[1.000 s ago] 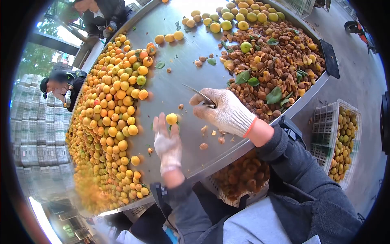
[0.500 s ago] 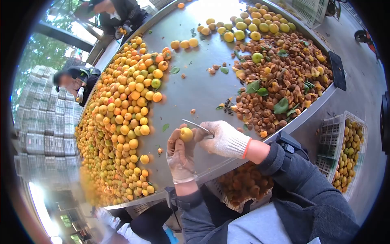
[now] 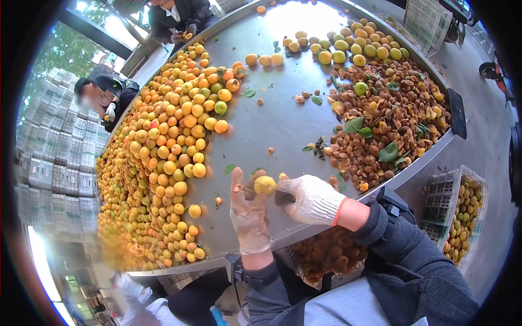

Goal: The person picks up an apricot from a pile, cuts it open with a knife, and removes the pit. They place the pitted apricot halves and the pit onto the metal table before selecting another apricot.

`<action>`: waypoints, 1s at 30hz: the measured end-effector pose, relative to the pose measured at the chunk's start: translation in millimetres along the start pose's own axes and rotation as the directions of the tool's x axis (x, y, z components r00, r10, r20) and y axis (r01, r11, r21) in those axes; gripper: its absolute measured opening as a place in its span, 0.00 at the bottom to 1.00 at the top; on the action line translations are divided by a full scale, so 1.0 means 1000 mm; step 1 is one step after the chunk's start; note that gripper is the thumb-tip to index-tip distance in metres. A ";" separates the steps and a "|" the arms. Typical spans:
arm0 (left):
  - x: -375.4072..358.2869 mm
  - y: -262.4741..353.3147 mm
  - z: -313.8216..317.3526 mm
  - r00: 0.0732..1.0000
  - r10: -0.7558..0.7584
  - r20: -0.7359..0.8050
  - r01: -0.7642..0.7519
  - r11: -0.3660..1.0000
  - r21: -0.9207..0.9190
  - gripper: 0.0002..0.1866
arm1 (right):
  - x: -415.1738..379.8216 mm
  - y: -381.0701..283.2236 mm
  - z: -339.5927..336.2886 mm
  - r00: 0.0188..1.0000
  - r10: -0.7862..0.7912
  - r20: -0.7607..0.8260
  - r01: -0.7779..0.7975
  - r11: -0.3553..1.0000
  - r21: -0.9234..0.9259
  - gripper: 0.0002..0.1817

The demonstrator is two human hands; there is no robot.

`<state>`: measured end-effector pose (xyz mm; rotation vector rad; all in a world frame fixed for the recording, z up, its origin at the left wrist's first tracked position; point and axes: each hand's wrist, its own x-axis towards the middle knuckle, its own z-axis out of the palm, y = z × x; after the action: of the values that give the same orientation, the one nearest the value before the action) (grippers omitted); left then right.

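A yellow apricot point(image 3: 265, 186) sits at the fingertips of my left hand point(image 3: 250, 217), which wears a thin, stained glove; one finger stretches upward, away from the fruit. In its white knit glove, my right hand point(image 3: 312, 199) is closed around a small knife point(image 3: 283, 190). The thin blade reaches to the right side of the apricot, and the handle is hidden in the fist. Both hands are over the near part of the metal table point(image 3: 283, 119). To the left lies a big heap of whole apricots point(image 3: 168, 152).
Brown pits and scraps point(image 3: 380, 114) with green leaves are heaped on the right, beyond them more apricots point(image 3: 370, 41). A crate of fruit point(image 3: 457, 212) stands at the right, another container point(image 3: 326, 250) under the table edge. Two people point(image 3: 106, 98) point(image 3: 179, 22) work along the far left side.
The knife blade, raised beside the apricot before, now lies against it. My left fingers have opened out and one points up. The whole view has shifted slightly.
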<state>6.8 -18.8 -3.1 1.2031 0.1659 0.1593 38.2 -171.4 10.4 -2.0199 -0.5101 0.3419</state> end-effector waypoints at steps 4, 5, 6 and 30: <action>-0.007 0.002 0.005 0.986 0.154 0.071 -0.169 0.927 0.334 0.41 | 0.000 0.002 0.000 0.999 0.027 0.031 -0.026 0.999 -0.020 0.10; -0.008 0.002 0.006 0.969 0.215 0.119 -0.242 0.920 0.308 0.42 | 0.000 0.002 -0.002 0.999 0.021 0.043 -0.021 1.000 0.002 0.10; -0.008 0.002 0.008 0.969 0.218 0.119 -0.244 0.921 0.304 0.42 | -0.001 0.000 -0.003 0.999 0.021 0.042 -0.021 1.000 -0.002 0.10; -0.020 0.003 0.000 0.993 -0.111 0.028 0.111 0.994 0.003 0.26 | 0.002 0.003 0.011 0.983 -0.146 -0.109 0.120 0.968 -0.219 0.10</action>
<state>-12.5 -22.2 0.8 1.1933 0.2077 0.0444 35.7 -163.7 2.6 -2.1818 -0.6220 0.0808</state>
